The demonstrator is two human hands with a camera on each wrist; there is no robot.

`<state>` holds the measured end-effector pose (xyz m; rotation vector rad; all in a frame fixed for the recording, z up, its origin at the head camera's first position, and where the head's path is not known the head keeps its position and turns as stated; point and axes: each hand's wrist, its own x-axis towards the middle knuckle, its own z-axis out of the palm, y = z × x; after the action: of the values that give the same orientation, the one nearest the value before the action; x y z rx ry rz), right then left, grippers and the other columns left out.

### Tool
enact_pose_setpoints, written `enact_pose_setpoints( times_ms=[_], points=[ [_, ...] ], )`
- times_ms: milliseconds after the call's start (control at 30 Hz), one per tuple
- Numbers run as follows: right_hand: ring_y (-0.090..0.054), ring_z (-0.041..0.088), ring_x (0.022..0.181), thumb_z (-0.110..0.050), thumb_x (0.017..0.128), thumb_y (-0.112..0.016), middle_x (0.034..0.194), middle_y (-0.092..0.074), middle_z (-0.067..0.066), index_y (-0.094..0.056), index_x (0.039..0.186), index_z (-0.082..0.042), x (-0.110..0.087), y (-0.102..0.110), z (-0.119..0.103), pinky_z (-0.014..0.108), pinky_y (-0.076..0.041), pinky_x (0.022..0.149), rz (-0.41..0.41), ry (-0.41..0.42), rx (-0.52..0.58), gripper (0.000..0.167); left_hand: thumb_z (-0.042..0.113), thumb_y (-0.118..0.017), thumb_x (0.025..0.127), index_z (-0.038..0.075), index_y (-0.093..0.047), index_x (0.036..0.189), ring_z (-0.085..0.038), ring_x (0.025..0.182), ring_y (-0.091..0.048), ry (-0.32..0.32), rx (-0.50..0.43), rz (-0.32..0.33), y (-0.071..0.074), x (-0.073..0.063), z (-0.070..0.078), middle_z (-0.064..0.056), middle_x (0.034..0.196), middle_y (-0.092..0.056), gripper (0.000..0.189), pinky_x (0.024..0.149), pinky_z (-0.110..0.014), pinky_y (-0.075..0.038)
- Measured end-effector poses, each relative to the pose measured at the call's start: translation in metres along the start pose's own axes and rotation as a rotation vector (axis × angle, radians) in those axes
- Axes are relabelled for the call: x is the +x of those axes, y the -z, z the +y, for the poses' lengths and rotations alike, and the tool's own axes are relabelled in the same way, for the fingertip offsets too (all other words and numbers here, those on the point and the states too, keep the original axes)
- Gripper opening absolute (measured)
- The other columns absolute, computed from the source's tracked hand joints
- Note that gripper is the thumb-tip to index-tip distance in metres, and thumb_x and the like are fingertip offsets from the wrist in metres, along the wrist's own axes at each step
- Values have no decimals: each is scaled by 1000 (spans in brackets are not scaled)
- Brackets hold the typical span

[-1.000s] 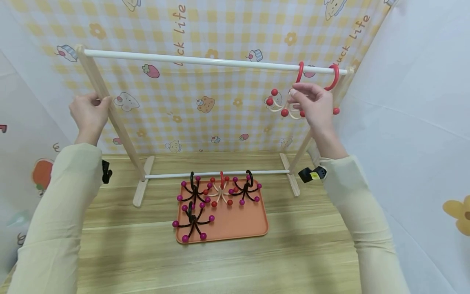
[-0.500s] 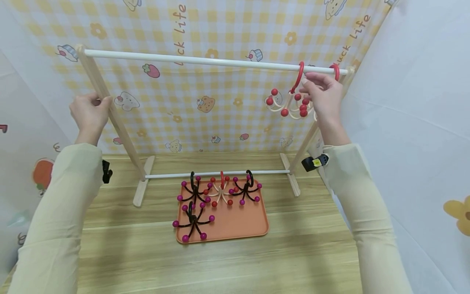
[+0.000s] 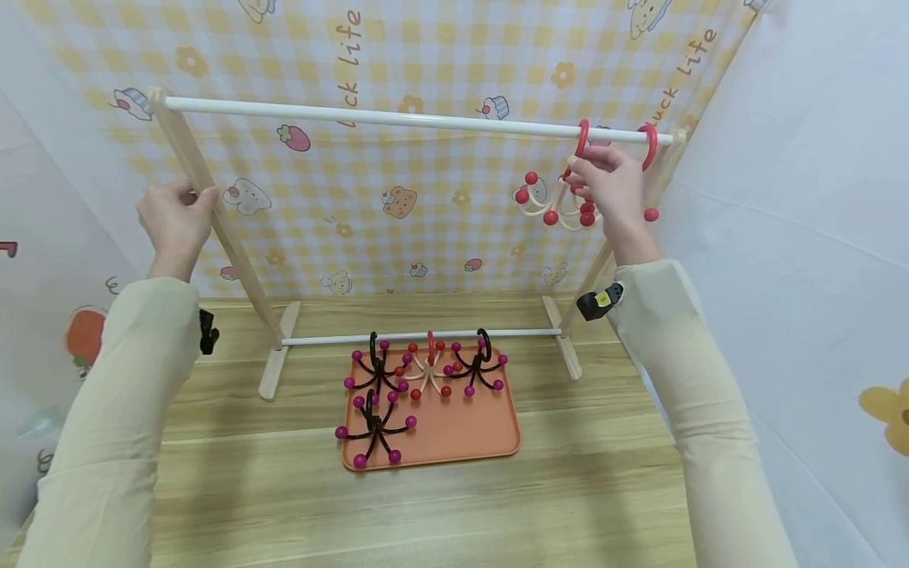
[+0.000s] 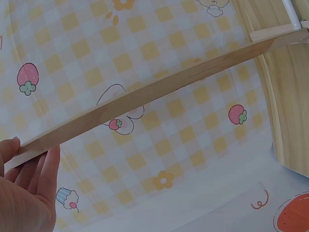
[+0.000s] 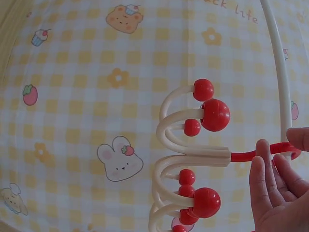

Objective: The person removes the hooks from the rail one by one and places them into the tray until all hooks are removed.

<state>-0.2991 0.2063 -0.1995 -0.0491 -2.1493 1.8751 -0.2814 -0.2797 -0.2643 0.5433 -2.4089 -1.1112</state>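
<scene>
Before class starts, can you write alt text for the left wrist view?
A left hand grips a wooden post slanting toward the picture's upper right. Behind it is yellow-checked cloth with strawberry prints; a wooden tabletop shows at right.

A hanger (image 5: 207, 155) lies sideways right of centre, its cream arms curving round to red balls (image 5: 216, 115), some above the stem and some below; its red hook (image 5: 244, 156) runs right to the rod (image 5: 279, 63), which descends from the top edge; the right hand (image 5: 282, 195) fills the lower right, fingers overlapping the hook, thumb at the right edge just above it; behind spreads a yellow-and-white checked cloth (image 5: 77, 159), with a bunny (image 5: 120, 160) left of centre, a bear (image 5: 124, 19) above and lettering (image 5: 234, 10) at upper right.
</scene>
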Motion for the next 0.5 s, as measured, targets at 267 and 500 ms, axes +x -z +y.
enact_pose_setpoints(
  times_ms=[267,500],
  points=[
    [-60,18,80,-18,79,-67,96,-58,8,-58,110,-5,6,-4,-3,24,-47,73,-14,-28,20,35,38,-47,87,6,-56,118,-21,116,-40,-6,6,3,0,0,0,-11,111,-58,45,73,-21,-40],
    [-60,19,81,-20,79,-66,97,-59,9,-59,109,-6,6,-6,-6,24,-47,71,1,-41,-10,34,37,-47,87,7,-56,119,-21,113,-42,-1,10,6,0,0,0,-11,112,-58,45,68,-18,-39]
  ],
)
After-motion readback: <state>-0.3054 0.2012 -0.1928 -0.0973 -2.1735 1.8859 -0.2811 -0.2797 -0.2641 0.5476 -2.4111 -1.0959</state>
